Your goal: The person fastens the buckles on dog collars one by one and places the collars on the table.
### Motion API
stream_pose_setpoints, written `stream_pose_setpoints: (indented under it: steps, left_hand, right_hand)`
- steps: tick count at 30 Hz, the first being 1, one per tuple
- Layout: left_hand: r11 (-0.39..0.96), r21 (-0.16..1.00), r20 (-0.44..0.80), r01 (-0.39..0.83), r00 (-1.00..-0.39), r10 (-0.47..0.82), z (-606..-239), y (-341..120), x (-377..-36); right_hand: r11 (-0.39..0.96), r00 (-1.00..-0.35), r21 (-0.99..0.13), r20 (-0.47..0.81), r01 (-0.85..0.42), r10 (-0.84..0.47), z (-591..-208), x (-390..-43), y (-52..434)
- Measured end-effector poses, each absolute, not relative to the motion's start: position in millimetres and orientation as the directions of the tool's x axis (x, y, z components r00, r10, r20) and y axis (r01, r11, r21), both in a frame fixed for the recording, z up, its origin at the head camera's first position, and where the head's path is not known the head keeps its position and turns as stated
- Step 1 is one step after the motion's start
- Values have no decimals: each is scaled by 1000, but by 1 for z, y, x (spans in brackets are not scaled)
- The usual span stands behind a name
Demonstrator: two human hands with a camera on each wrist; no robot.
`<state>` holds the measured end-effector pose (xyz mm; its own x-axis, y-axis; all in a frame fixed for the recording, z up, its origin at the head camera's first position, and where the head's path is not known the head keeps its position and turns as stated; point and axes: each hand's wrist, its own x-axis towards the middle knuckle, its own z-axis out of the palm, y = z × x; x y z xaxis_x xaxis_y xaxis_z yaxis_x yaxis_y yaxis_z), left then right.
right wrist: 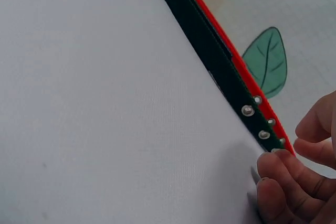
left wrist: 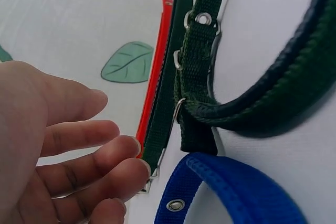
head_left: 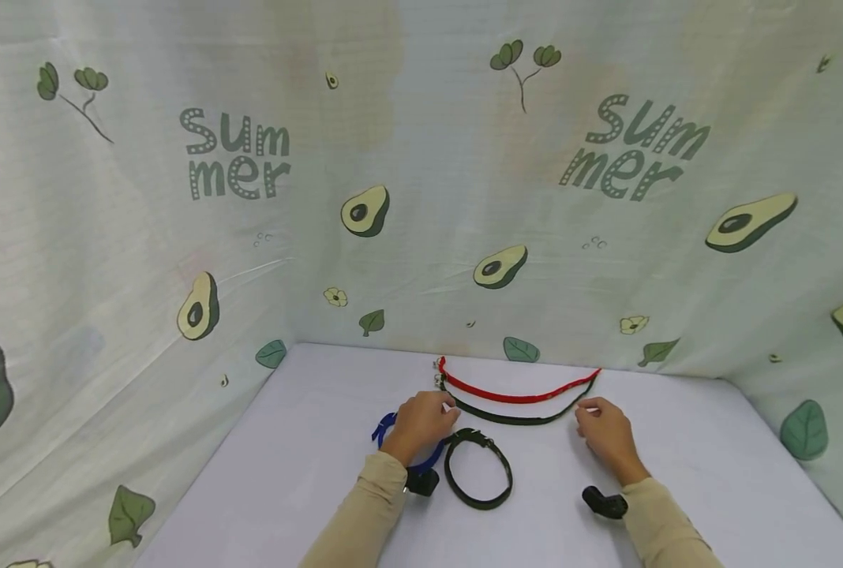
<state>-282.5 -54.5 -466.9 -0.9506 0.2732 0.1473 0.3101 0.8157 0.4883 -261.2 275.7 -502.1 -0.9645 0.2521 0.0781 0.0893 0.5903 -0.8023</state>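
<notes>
A dark green strap lies in a shallow curve on the white table, with a red strap just behind it. My left hand is at their left end. Its loosely bent fingertips touch the buckle end of the dark green strap, beside the red strap. My right hand is at the right end. Its curled fingers pinch the eyelet tip of the dark green strap, and the red strap runs alongside.
A buckled dark green collar lies as a loop between my forearms. A blue collar sits partly under my left hand. Avocado-print cloth walls the table on three sides.
</notes>
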Motion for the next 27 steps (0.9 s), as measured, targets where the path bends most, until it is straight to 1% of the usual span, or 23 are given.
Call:
stream_pose_setpoints:
  steps: [4,12,18,27]
  left_hand:
    - [816,499,144,293,-956,256,-468,-51,-292]
    - [845,473,115,249,-968,221,-474,-49,-307]
    - [850,484,68,209,-977,202,-477,-48,-311]
    - [845,496,51,199,-978,201,-480,-43,-316]
  right_hand:
    - [597,-963,-796,76,98,260,-505,-266,278]
    - [607,-964,-785,47,127,263,-507,-281,279]
    - [635,-962,-758,37,150,272,-511,-286,280]
    - [654,-964,-740,31,156,265,-510,-287,283]
